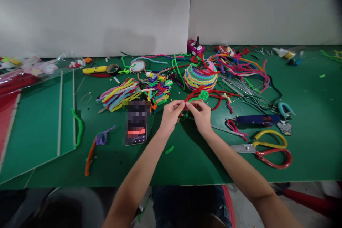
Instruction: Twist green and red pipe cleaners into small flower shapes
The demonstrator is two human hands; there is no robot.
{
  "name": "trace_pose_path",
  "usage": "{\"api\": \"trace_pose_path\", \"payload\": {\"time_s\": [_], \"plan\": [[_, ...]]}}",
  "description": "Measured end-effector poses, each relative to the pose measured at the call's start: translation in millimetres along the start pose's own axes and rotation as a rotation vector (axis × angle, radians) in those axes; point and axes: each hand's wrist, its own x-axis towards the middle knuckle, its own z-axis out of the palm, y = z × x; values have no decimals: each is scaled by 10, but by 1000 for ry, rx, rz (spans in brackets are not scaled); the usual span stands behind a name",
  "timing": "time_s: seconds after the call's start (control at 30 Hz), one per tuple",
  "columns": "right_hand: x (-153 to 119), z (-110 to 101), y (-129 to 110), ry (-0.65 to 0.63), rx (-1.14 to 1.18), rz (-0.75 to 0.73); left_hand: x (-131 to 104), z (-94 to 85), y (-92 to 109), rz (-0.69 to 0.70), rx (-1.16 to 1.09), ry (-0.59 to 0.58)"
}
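My left hand (171, 114) and my right hand (200, 113) meet fingertip to fingertip over the middle of the table. Both are closed in a pinch on a red pipe cleaner (192, 93), whose fuzzy length rises beyond the fingers. Just past my right hand is a green pipe-cleaner flower (203, 95); whether it is joined to the red piece I cannot tell. Behind them sits a round, striped form wound from colourful pipe cleaners (201, 78). More red pipe cleaners (220, 94) curl to the right of it.
Yellow-and-red-handled scissors (263, 148) and a blue glue gun (256, 119) lie on the right. Left of my hands are a phone (137, 128) and a pipe-cleaner bundle (121, 94). A green pane (40, 114) covers the table's left side. White panels (93, 10) stand behind.
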Motion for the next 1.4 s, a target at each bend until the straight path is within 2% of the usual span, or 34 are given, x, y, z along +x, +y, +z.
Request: {"api": "trace_pose_path", "payload": {"time_s": [0.13,0.33,0.4,0.5,0.57,0.67,0.77,0.9,1.0,1.1,1.4], "plan": [[-4,-2,-4,-20,-36,-22,-11,-1,0,36,51,-22],[-22,-12,-58,-38,-84,-76,-52,-2,20,152,280,-32],[-24,-14,-53,-49,-122,-100,-68,-14,27,260,438,-13],[-27,-12,-20,-54,-179,-150,-91,-40,40,452,796,29],[-33,-11,4,-44,-209,-186,-101,-57,48,496,986,39],[-44,-11,17,-37,-273,-219,-101,-75,49,484,1120,25],[-45,-14,2,-53,-304,-248,-79,-82,37,425,993,25],[-30,-18,-19,-41,-257,-235,-22,-77,15,156,418,-7],[-19,-22,-17,-45,-242,-244,11,-76,8,42,185,-7],[-8,-32,-8,-100,-249,-273,14,-87,11,57,164,6],[25,-62,-22,-163,-240,-246,-12,-108,23,75,324,38]]}}
